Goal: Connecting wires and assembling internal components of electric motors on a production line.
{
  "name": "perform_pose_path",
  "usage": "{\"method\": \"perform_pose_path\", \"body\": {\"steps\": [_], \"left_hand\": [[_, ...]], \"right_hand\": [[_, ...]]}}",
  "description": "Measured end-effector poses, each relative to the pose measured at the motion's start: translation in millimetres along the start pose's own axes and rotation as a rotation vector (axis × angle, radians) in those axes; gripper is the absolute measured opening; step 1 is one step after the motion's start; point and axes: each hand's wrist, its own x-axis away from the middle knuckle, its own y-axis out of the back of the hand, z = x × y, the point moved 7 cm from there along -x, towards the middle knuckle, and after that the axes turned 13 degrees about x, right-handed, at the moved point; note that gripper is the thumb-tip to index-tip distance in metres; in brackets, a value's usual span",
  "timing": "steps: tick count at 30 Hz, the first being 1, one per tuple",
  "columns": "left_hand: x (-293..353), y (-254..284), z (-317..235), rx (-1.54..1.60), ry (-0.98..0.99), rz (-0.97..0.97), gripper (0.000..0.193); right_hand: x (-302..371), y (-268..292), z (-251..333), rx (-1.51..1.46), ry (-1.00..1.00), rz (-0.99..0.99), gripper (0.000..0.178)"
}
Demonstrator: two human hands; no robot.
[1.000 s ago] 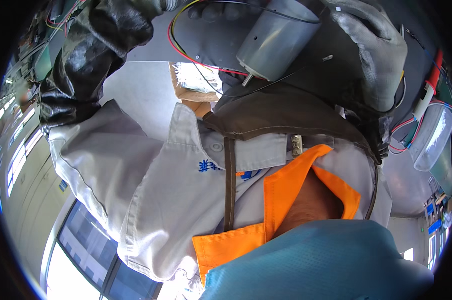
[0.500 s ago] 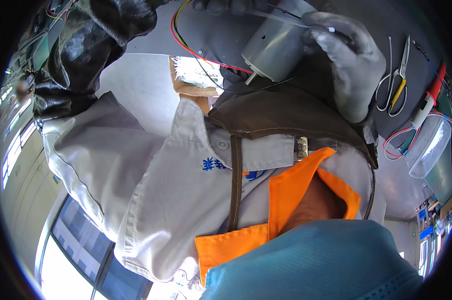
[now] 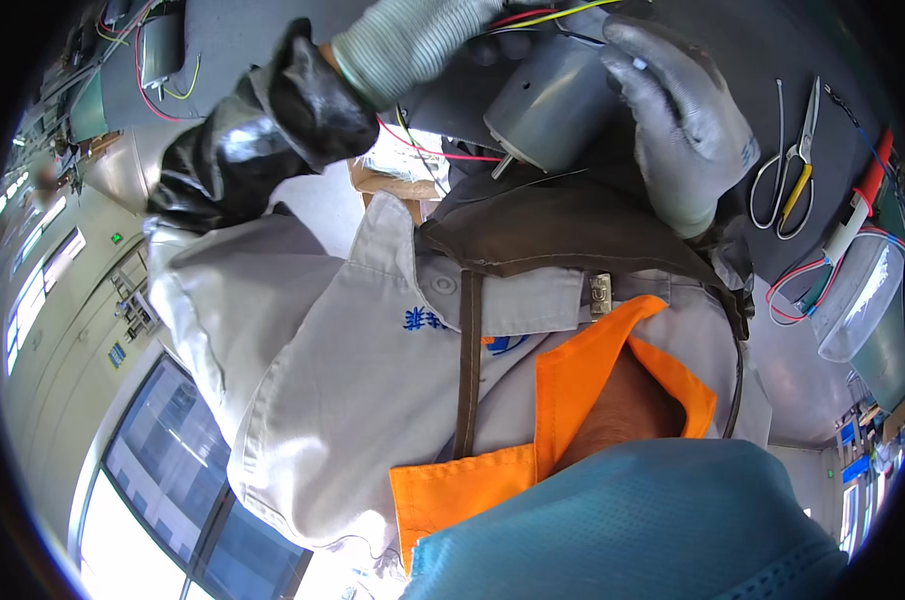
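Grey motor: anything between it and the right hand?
Little that shows: a thin dark wire at the upper end of the grey motor, by the fingertips of the right hand. Otherwise nothing visible; hand and motor are close, whether touching I can't tell. Scissors lie on the hand's other side.

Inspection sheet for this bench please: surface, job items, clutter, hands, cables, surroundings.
Surface: flat, dark grey tabletop, partly covered.
Job's things: grey metal cylindrical motor, thin shaft toward the torso.
Clutter: silver scissors with a yellow handle part; red-and-white stick-shaped tool; brown cardboard box with white contents.
Left hand: grey-gloved, near the wires; grip unclear.
Right hand: grey-gloved, beside the motor; small white piece at its fingers; grip unclear.
Cables: thin red wire and yellow-green wire by the motor.
Surroundings: dark-framed window, lower left.
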Motion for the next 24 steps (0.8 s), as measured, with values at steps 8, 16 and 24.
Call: {"method": "perform_pose_path", "body": {"steps": [8,16,24], "left_hand": [[-32,-9,40,0.392,-0.101,-0.271,0.024],[-33,-18,39,0.523,-0.177,-0.254,0.026],[-57,-44,30,0.557,-0.200,-0.186,0.014]], "right_hand": [[-25,1,-34,-0.722,-0.520,0.055,0.044],[-27,0,-46,-0.757,-0.528,0.053,0.060],[-38,20,-52,-0.459,-0.693,0.479,0.045]]}}
